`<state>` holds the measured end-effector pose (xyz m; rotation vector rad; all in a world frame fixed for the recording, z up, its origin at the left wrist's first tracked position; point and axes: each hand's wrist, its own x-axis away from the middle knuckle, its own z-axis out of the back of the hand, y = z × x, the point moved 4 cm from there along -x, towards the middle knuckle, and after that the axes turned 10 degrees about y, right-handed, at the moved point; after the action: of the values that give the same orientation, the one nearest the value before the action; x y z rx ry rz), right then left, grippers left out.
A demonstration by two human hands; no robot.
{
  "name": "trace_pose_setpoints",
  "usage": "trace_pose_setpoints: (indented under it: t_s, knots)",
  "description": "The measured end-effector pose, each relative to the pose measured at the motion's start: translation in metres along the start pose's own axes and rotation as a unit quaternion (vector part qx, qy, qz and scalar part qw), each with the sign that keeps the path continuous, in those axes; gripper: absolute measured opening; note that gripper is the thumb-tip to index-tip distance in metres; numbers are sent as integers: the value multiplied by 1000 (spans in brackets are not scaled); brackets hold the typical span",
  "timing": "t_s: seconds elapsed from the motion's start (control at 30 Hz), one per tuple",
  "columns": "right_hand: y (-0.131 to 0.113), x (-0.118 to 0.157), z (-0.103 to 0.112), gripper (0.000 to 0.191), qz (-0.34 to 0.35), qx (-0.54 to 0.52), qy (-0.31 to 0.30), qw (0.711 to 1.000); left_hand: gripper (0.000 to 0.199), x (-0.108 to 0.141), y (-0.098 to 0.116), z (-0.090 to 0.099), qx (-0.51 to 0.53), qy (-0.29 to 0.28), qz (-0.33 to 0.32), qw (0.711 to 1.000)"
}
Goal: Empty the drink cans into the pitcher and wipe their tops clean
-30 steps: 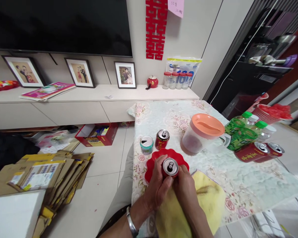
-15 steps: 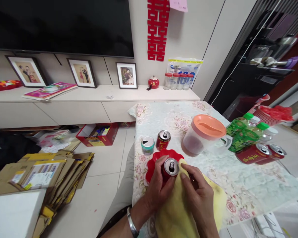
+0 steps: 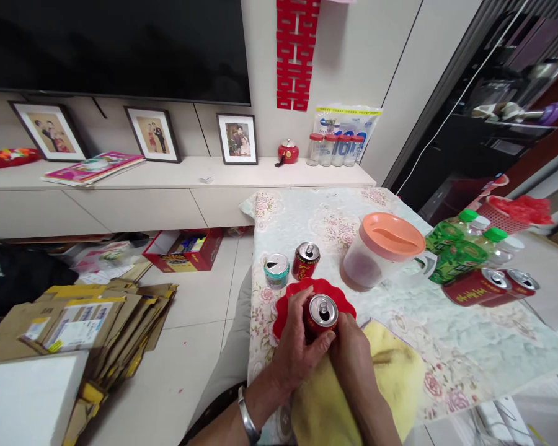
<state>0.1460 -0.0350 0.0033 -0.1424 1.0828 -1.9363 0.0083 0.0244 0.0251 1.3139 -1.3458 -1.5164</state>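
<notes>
My left hand (image 3: pixel 297 341) is wrapped round a dark red drink can (image 3: pixel 323 311), upright with its silver top and opened mouth facing up. Beneath and behind the can lies a red scalloped dish (image 3: pixel 339 291). My right hand (image 3: pixel 353 353) is closed against the can's lower right side, fingertips hidden. It bunches a yellow cloth (image 3: pixel 395 378) that spreads under both hands to the table edge. Just beyond the dish stand another red can (image 3: pixel 306 261) and a small can with a teal band (image 3: pixel 276 271).
On the flowered tablecloth (image 3: pixel 307 217), a pitcher with an orange lid (image 3: pixel 390 238) stands right of the dish. Green-labelled bottles (image 3: pixel 460 254) and two larger red cans (image 3: pixel 478 288) are farther right. Flattened cardboard (image 3: pixel 121 334) lies on the floor at left.
My right hand has moved from the can's upper right rim down to its lower side, pulling the cloth's upper edge down. My left hand still holds the can.
</notes>
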Motion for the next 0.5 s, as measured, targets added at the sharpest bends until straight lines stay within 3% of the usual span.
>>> trace_pose_setpoints:
  t_s: [0.17,0.37,0.5]
  knots:
    - [1,-3,4,22,-1,-16,-10,1000,64,-2,2,1,-12,11,-20,1000]
    - [-1,6,29,36,-93,-187,53,976,70,0,-10,-3,-14,-27,-3,1000]
    - [-21,8,43,29,-49,-217,82,971,67,1,-11,-5,-19,-68,8,997]
